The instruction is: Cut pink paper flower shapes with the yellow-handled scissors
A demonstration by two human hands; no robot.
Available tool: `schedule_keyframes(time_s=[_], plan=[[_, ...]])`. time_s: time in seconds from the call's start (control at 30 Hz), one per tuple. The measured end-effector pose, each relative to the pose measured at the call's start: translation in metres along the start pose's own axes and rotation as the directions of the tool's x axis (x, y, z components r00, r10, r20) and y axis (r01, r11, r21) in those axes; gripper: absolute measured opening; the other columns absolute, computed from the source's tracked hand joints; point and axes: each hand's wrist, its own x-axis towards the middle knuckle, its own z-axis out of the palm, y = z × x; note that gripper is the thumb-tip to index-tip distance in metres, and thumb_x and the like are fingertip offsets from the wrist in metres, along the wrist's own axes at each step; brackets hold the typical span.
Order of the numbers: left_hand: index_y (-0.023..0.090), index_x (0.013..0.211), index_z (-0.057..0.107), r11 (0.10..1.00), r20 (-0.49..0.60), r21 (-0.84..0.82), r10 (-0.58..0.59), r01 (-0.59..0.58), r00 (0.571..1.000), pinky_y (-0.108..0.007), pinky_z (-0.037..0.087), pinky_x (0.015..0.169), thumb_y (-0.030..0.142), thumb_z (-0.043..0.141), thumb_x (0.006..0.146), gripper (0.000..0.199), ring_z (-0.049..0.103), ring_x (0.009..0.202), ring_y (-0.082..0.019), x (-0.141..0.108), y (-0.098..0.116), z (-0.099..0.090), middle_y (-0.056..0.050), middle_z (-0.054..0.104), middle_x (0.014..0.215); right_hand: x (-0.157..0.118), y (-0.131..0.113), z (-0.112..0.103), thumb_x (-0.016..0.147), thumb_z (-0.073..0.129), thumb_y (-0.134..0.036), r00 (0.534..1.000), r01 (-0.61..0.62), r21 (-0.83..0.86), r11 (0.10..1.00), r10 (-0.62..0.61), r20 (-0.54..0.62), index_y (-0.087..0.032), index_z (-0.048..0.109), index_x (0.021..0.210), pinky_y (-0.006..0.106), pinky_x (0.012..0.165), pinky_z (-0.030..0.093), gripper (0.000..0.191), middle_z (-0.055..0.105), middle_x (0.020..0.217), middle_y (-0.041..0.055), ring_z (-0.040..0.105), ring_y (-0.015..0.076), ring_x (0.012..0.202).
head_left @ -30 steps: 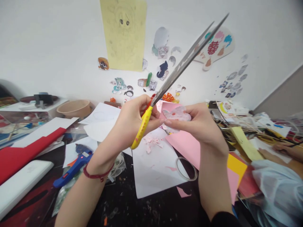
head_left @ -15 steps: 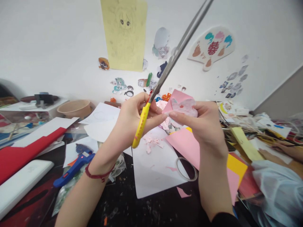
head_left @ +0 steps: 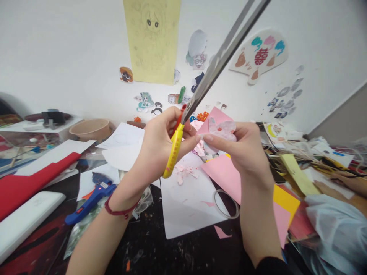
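Scissors [head_left: 174, 152] with yellow and red handles hang on my left hand [head_left: 156, 147], their blades pointing up and to the right, slightly apart. The thumb and fingers of that hand are drawn together at the left edge of a pink paper piece [head_left: 218, 114]. My right hand [head_left: 246, 152] pinches the pink paper together with a pale floral paper cutout [head_left: 222, 129] with rounded lobes, lying over its front. Both hands are raised above the table. Below them, small pink scraps [head_left: 183, 173] lie on a white sheet [head_left: 186, 217].
A blue glue gun [head_left: 90, 202] with a lit red light lies at left, near a white box [head_left: 31, 221]. A tape roll [head_left: 226, 204] and pink sheet [head_left: 222, 173] lie at right. Another person's hand [head_left: 344, 179] shows at far right.
The scissors' blades have shifted slightly up and to the right in view. The pink paper and floral cutout stay between my hands, turned a little.
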Motion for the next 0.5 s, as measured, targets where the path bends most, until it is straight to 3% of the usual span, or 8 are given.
schedule_keyframes(time_s=[0.13, 0.4, 0.5], plan=[[0.020, 0.073, 0.052, 1.000, 0.057, 0.013, -0.008, 0.007, 0.998, -0.023, 0.051, 0.052, 0.010, 0.087, 0.063, 0.038, 0.060, 0.059, -0.011, 0.0000, 0.0014, -0.0024, 0.003, 0.065, 0.069, -0.0004, 0.0008, -0.0040, 0.069, 0.088, -0.040, 0.998, -0.041, -0.020, 0.999, 0.042, 0.045, -0.020, 0.051, 0.051, 0.027, 0.047, 0.031, 0.046, 0.041, 0.052, -0.0044, 0.038, 0.0084, 0.051], [0.019, 0.073, 0.050, 0.995, 0.125, 0.079, -0.063, 0.054, 0.990, -0.020, 0.049, 0.055, 0.008, 0.083, 0.066, 0.035, 0.059, 0.059, -0.009, -0.0004, 0.0072, -0.0025, 0.005, 0.065, 0.069, -0.0008, -0.0020, -0.0096, 0.069, 0.087, -0.038, 0.990, -0.067, -0.069, 0.995, 0.075, 0.119, -0.019, 0.064, 0.063, 0.024, 0.047, 0.032, 0.030, 0.048, 0.057, -0.0050, 0.042, 0.0079, 0.052], [0.019, 0.072, 0.051, 0.987, 0.121, 0.150, -0.070, 0.051, 0.990, -0.020, 0.047, 0.053, 0.011, 0.082, 0.068, 0.032, 0.058, 0.059, -0.009, 0.0005, 0.0054, -0.0003, 0.004, 0.064, 0.069, -0.0003, -0.0026, -0.0089, 0.071, 0.086, -0.034, 0.993, -0.049, -0.105, 0.993, 0.060, 0.106, -0.018, 0.057, 0.058, 0.024, 0.046, 0.028, 0.036, 0.044, 0.057, -0.0047, 0.038, 0.0075, 0.052]])
